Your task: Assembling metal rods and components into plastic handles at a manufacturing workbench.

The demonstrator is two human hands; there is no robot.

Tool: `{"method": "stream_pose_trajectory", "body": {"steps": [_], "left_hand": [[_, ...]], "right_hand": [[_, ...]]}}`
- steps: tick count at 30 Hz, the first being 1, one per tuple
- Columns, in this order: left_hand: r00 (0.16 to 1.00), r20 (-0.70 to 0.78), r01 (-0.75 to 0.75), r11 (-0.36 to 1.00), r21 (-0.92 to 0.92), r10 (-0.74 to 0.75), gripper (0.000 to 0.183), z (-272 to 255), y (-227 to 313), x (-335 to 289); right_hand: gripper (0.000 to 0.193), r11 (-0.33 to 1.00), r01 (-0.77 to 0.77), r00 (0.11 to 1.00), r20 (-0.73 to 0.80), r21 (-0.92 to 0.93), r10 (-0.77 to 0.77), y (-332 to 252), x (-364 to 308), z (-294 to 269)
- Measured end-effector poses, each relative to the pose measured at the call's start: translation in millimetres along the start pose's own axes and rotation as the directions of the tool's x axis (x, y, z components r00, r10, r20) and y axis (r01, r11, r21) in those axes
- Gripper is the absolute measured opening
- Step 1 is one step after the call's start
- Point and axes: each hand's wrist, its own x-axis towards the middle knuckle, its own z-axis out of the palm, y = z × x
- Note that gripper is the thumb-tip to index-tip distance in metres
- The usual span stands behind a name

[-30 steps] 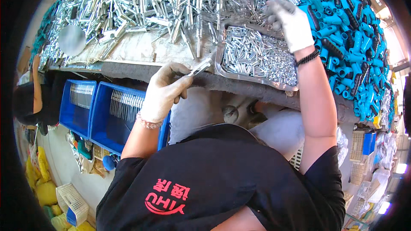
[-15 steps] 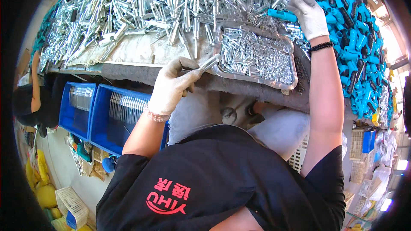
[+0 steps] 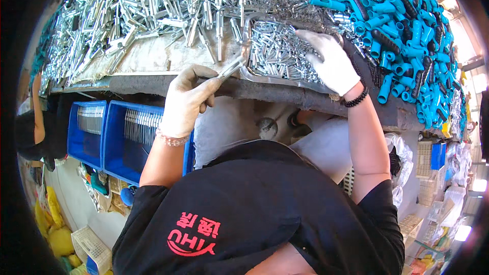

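Observation:
My left hand (image 3: 184, 99), in a pale work glove with darkened fingertips, pinches a short silvery metal tube (image 3: 232, 67) between thumb and fingers. The tube points up and right, its far end close to the left rim of a shallow metal tray (image 3: 246, 46). Small shiny metal pins (image 3: 277, 51) fill that tray. Over the tray's right part reaches my right hand (image 3: 333, 66), also gloved, fingers stretched out and thumb apart. Nothing shows in its grasp, though the fingertips lie close to the pins.
A large heap of silvery metal tubes (image 3: 168, 0) covers the table's far left and middle. Teal and black plastic handles (image 3: 395, 30) are piled at the right. Below the table edge at left stand blue bins (image 3: 122, 165) with rows of metal rods. Another person's arm (image 3: 38, 107) shows at far left.
My right hand has come left and nearer, from beside the teal handles to above the pin tray. My left hand keeps its grip on the metal tube. The whole view has shifted slightly.

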Motion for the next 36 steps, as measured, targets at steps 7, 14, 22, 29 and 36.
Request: {"method": "stream_pose_trajectory", "body": {"steps": [7, 14, 22, 29, 36], "left_hand": [[0.999, 0.045, -0.019, 1.0, 0.013, 0.019, 0.015, 9.9, 7.2, -1.6], [0.999, 0.044, -0.027, 1.0, 0.012, 0.026, 0.02, 14.5, 5.9, 0.5], [0.988, 0.112, -0.104, 0.994, 0.015, 0.102, 0.032, 25.6, 15.4, 7.8], [0.756, 0.234, -0.615, 0.539, 0.576, 0.612, 0.019, 46.4, 4.3, 46.0], [0.713, 0.217, -0.595, 0.411, 0.691, 0.667, 0.02, 59.0, 4.0, 52.7]], "right_hand": [[0.052, 0.989, -0.018, 0.989, 0.15, 0.149, -0.005, 13.9, 1.8, -16.4], [0.035, 0.733, -0.321, 0.923, 0.025, 0.599, 0.383, 14.7, 4.9, -28.5], [0.034, 0.117, -0.089, 0.852, 0.015, 0.989, 0.523, 28.2, 2.7, -29.9], [0.032, 0.404, -0.447, 0.791, 0.142, 0.799, 0.595, 18.4, 6.6, -15.8], [0.021, 0.462, -0.365, 0.803, 0.023, 0.808, 0.596, 12.0, -7.8, -26.9]]}}
